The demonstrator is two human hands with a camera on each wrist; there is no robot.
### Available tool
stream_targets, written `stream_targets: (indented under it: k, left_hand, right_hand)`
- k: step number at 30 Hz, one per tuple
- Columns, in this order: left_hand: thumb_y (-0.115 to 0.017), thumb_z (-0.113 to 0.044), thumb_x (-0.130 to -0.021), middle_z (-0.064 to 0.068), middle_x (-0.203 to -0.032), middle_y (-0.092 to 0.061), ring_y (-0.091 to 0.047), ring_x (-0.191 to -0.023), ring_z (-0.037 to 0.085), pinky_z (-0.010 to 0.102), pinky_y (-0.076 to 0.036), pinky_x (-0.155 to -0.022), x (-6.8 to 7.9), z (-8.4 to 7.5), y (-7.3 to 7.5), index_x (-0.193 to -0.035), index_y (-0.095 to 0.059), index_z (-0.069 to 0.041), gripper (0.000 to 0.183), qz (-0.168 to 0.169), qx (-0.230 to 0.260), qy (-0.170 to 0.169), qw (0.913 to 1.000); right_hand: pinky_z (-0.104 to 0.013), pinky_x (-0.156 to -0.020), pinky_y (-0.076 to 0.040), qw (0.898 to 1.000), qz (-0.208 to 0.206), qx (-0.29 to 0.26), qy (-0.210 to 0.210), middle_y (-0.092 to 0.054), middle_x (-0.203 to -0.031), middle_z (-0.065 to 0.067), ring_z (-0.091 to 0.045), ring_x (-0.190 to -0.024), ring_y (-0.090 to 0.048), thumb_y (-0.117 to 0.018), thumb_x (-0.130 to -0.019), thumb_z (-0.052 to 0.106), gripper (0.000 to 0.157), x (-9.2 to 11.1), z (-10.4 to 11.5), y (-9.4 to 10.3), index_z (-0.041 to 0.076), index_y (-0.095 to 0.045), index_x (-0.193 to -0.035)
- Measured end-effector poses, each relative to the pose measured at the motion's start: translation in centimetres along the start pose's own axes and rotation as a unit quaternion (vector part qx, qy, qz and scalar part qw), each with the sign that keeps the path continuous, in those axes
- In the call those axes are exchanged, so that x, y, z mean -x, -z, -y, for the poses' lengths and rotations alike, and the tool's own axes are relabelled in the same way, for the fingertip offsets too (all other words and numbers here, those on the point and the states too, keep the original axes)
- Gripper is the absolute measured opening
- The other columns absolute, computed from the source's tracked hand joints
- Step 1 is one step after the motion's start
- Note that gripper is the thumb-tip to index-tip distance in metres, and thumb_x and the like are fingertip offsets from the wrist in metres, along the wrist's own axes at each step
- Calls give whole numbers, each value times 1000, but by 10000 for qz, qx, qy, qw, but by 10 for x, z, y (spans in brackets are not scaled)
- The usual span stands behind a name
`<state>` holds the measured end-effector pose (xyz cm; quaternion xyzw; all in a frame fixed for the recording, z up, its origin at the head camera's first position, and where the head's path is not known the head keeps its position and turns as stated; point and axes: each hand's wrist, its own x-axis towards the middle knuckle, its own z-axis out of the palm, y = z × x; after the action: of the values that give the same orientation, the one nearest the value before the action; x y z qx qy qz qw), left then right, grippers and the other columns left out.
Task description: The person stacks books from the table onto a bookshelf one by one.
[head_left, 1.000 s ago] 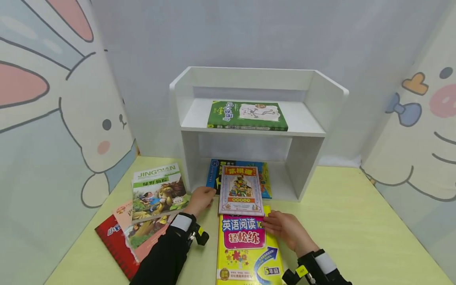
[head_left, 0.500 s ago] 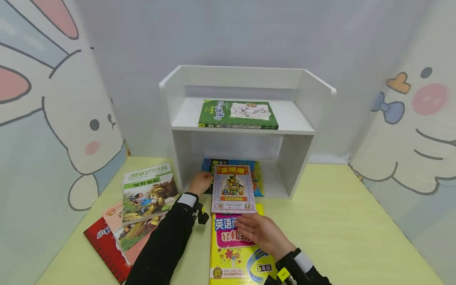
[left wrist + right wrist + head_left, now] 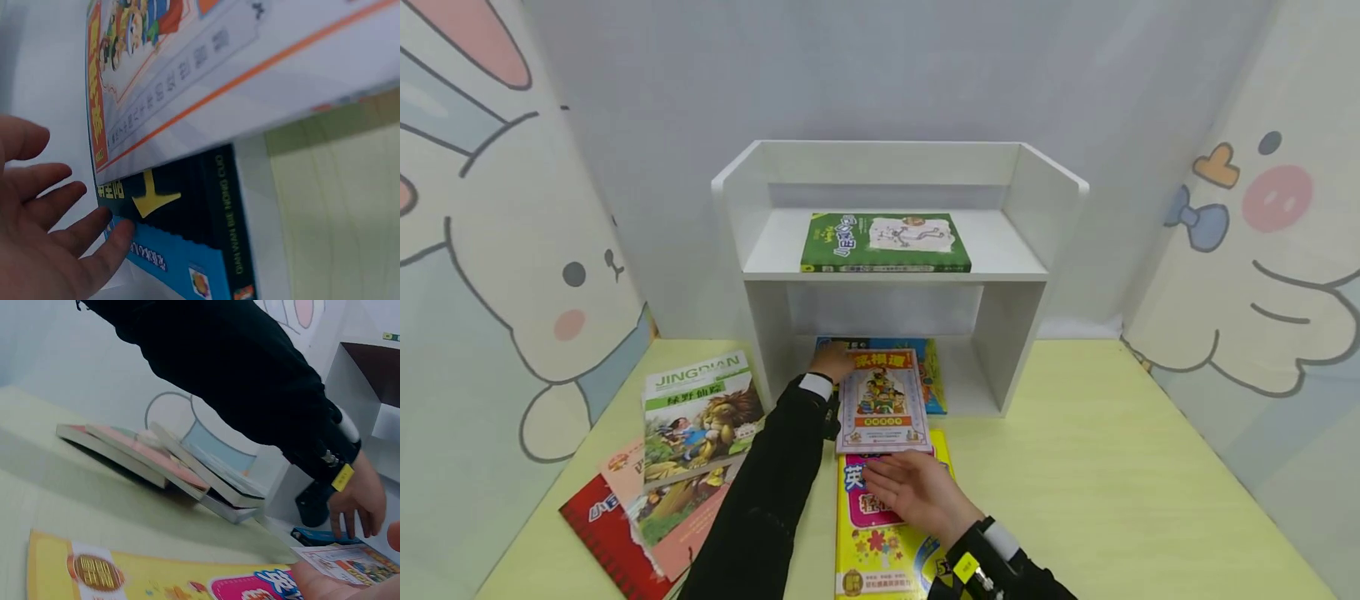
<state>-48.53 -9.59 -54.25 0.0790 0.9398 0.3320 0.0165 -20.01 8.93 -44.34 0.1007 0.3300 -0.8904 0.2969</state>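
Observation:
My left hand (image 3: 832, 362) reaches into the shelf's lower compartment, over the left side of a dark and blue book (image 3: 181, 244) lying flat there. Its fingers are spread and loosely bent in the left wrist view; whether they touch the book I cannot tell. On top of that book leans a pale booklet (image 3: 882, 400) with an orange title, its near end sticking out of the shelf. My right hand (image 3: 921, 496) has its fingers stretched above a yellow workbook (image 3: 872, 550), just below the booklet's near edge, and holds nothing. The workbook lies on the table, partly hidden by that hand.
A white two-tier shelf (image 3: 895, 277) stands at the back, with a green book (image 3: 887, 243) flat on its upper level. To the left, several books are heaped on the table: a white-green one (image 3: 700, 417), a pink one (image 3: 688, 525) and a red one (image 3: 617, 533).
My left hand has moved forward into the lower compartment, from the shelf's front edge to over the blue book. My right hand has shifted left across the yellow workbook. The books keep their places.

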Motion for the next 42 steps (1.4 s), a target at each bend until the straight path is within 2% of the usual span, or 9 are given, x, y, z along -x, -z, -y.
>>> stream_targets:
  k: [3,6,8,10,17,20,24,32,42]
  left_hand:
    - [-39,-13,-90,13,-129,-51,-49,-61,21,36,-41,-57,-15,2,-9,-135,-47,-12,45,287,-467,-33,9985]
    - [-44,-11,-87,13,-128,-52,-58,-84,25,37,-43,-63,-25,7,-17,-129,-54,-13,43,390,-1107,-109,9930]
    - [-45,-12,-87,11,-134,-48,-53,-106,29,40,-42,-72,-25,6,-18,-131,-53,-16,45,503,-1323,-79,9899]
    - [-46,-12,-86,12,-136,-46,-51,-111,31,41,-43,-74,-23,3,-15,-130,-54,-16,44,549,-1381,-88,9889]
    - [-44,-6,-93,13,-142,-37,-44,-119,32,46,-40,-87,50,-75,46,-139,-41,-11,46,1191,-1273,921,9804]
    - [-44,-9,-95,15,-136,-45,-48,-115,33,46,-42,-86,71,-90,58,-138,-43,-11,43,1244,-1643,897,9744]
    - [-46,-13,-95,16,-126,-52,-53,-107,33,47,-42,-89,84,-96,64,-132,-49,-7,37,1123,-1849,800,9730]
    - [-52,-25,-90,16,-123,-55,-51,-110,35,57,-32,-95,87,-83,69,-126,-56,-8,39,792,-1952,872,9737]
    - [-55,-24,-87,16,-104,-61,-56,-92,34,53,-42,-80,132,-79,75,-110,-64,-3,33,315,-2219,565,9729]
  right_hand:
    - [-44,-105,-28,9994,-44,-323,67,-16,-145,-30,-40,-133,-23,-31,-98,13,54,-8,-3,-1,-9,-7,-142]
    - [-44,-103,-31,9988,-126,-448,141,-20,-144,-30,-41,-132,-25,-31,-96,10,54,-13,-6,-2,-6,-9,-142]
    - [-44,-102,-33,9986,-176,-471,175,-22,-143,-30,-41,-131,-27,-32,-95,9,54,-15,-7,-2,-6,-10,-142]
    - [-44,-102,-33,9986,-186,-447,222,-24,-142,-30,-41,-131,-27,-33,-94,8,54,-15,-7,-2,-5,-11,-142]
    - [-44,-104,-30,9990,-45,-425,96,-19,-144,-30,-41,-132,-25,-31,-95,10,56,-13,-7,-2,-5,-5,-143]
    - [-44,-103,-32,9995,-15,-300,128,-20,-145,-30,-40,-132,-25,-31,-96,11,56,-12,-6,-1,-3,-6,-143]
    - [-43,-102,-33,9997,68,-61,233,-20,-145,-29,-40,-132,-26,-30,-97,14,55,-11,1,5,-1,-8,-145]
    - [-41,-105,-29,9989,198,151,392,-14,-146,-30,-39,-134,-19,-26,-98,16,56,-7,23,16,-5,-3,-144]
    - [-42,-106,-25,9932,-304,610,948,-16,-144,-32,-41,-133,-21,-30,-93,10,59,-2,34,24,-12,-5,-141]
